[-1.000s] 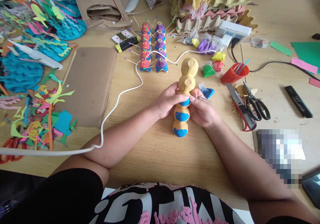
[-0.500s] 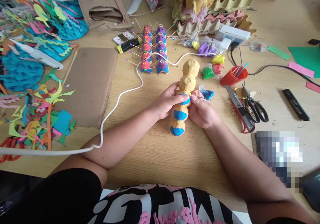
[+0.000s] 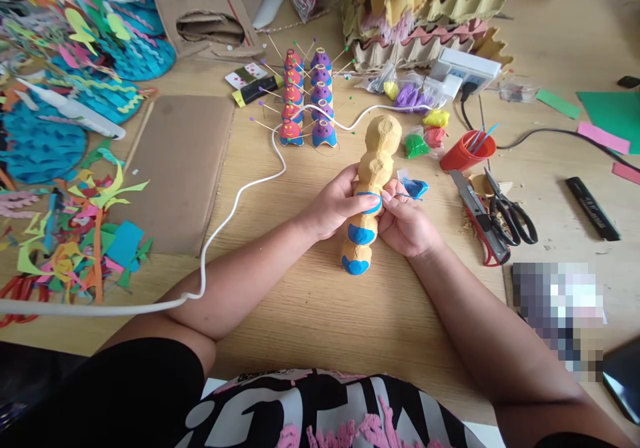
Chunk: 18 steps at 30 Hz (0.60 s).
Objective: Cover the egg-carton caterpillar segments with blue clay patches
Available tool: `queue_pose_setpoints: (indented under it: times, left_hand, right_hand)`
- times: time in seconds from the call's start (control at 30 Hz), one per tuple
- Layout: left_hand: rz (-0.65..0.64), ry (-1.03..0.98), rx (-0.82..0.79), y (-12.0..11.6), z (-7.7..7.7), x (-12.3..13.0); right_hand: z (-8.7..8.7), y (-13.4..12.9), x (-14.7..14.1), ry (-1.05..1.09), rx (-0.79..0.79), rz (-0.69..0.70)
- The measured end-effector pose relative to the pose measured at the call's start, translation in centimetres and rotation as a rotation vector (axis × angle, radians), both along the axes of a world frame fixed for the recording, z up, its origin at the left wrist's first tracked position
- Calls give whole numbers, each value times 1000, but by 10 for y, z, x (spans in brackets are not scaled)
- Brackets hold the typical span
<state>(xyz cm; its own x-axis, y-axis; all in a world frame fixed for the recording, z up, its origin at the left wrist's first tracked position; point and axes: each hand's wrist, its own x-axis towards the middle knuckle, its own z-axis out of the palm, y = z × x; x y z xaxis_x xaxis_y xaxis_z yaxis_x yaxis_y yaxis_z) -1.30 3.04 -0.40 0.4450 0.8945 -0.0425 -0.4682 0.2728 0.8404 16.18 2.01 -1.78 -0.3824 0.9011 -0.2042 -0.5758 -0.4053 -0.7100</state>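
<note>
The bench (image 3: 280, 315) is crowded on both sides. At left lie paper scraps (image 3: 123, 241), a cardboard sheet (image 3: 177, 168) and a white tool (image 3: 75, 109) resting across blue craft pieces (image 3: 45, 138). Beyond the hands stand a row of red figures (image 3: 290, 131) and, just beside it, a row of purple figures (image 3: 324, 133), pins projecting from both. Stacked egg trays (image 3: 425, 5) occupy the far side, near a white power strip (image 3: 465, 68). A white cord (image 3: 240, 195) runs in front of both rows and crosses the left forearm in this view. At right are small bags of coloured clay (image 3: 416, 145), a tilted red cup (image 3: 467, 153) holding sticks, a box cutter (image 3: 483, 221) and black scissors (image 3: 515, 215), the last two side by side.

The egg-carton strip (image 3: 384, 138) is between the two hands, above the near middle of the bench; three of its bumps bear blue patches (image 3: 361, 235). The left hand (image 3: 333, 205) is closed around its side, thumb laid on the uppermost patch. The right hand (image 3: 407, 221) is curled, thumb and forefinger together at the strip's opposite edge, gripping a thin stick (image 3: 413, 198) that points outward, just below a bag of blue clay (image 3: 417, 188).
</note>
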Motion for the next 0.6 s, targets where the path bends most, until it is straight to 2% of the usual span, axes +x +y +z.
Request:
queue_pose_setpoints:
  times: [0.4,0.6]
  left_hand:
    - [0,24,25,0,-3,-3]
    - [-37,-30,-94,2,-2,-6]
  right_hand:
    - [2,-1,1,-22,-3,-7]
    - [3,1,1,-28,-35,-2]
